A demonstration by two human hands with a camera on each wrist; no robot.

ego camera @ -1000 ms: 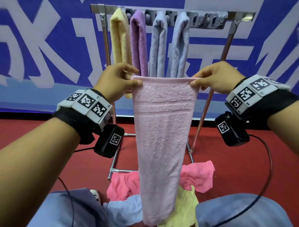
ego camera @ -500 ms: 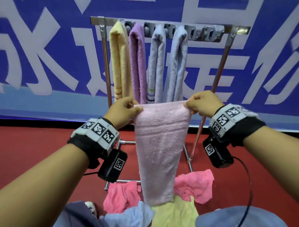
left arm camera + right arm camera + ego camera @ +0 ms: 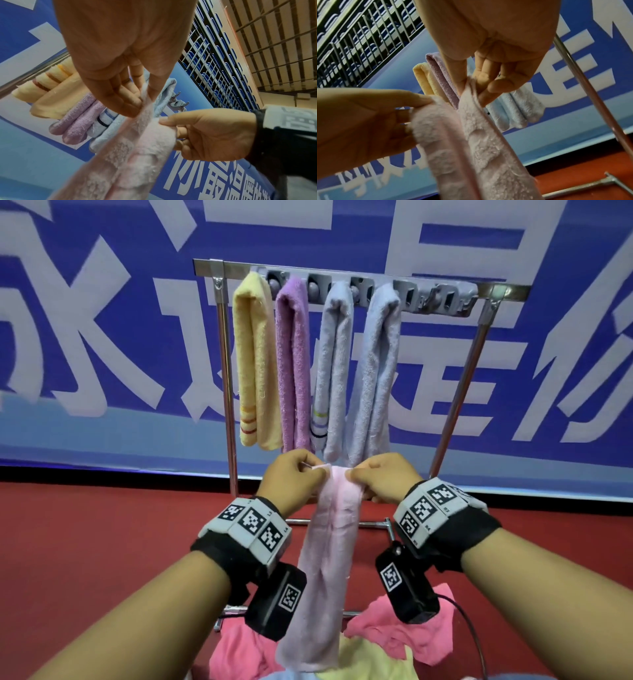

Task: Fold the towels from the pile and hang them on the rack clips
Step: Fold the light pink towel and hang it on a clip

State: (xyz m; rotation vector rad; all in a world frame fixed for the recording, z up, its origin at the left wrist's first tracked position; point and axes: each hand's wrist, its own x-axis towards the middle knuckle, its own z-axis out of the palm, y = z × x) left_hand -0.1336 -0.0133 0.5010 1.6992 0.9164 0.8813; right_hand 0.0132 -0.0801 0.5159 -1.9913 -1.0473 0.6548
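Note:
A pale pink towel (image 3: 325, 570) hangs lengthwise in front of me, folded into a narrow strip. My left hand (image 3: 294, 479) pinches its top left corner and my right hand (image 3: 376, 479) pinches its top right corner, the two hands almost touching. The left wrist view shows thumb and fingers (image 3: 135, 105) clamped on the pink towel (image 3: 137, 155). In the right wrist view my right hand (image 3: 471, 86) pinches the pink towel (image 3: 479, 148). Behind stands the metal rack (image 3: 342, 268) with a grey clip strip (image 3: 435, 299). Several folded towels hang there: yellow (image 3: 253, 361), purple (image 3: 293, 364), two pale blue.
A pile of loose towels lies on the red floor below: pink (image 3: 404, 631), yellow (image 3: 363, 662) and pale blue. The clips at the right end of the strip hold nothing. A blue banner (image 3: 102, 337) stands right behind the rack. Cables trail from the wrist cameras.
My hands have come down and together. The pink towel, held spread wide before, is now folded in half lengthwise into a narrow strip.

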